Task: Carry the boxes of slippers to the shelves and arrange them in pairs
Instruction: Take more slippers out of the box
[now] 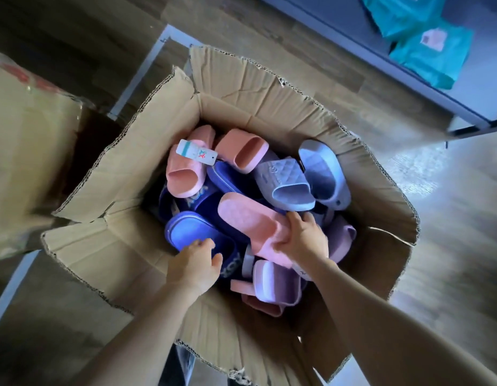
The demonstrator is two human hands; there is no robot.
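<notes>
An open cardboard box (124, 174) with torn flaps stands on the floor below me, holding several loose slippers. My right hand (304, 236) grips the strap end of a pink slipper (250, 218) in the middle of the pile. My left hand (197, 264) rests with curled fingers on a dark blue slipper (191, 232) at the near left. Other pink slippers (186, 168) lie at the far left, one with a paper tag (197, 151). Pale blue slippers (286, 182) lie at the far right. Lilac slippers (275, 282) sit under my right wrist.
A second cardboard box (27, 151) stands at the left. A grey shelf (464, 87) runs across the upper right with teal packets (431, 48) on it. A pale metal shelf frame (141, 71) rises behind the box. Wooden floor lies all around.
</notes>
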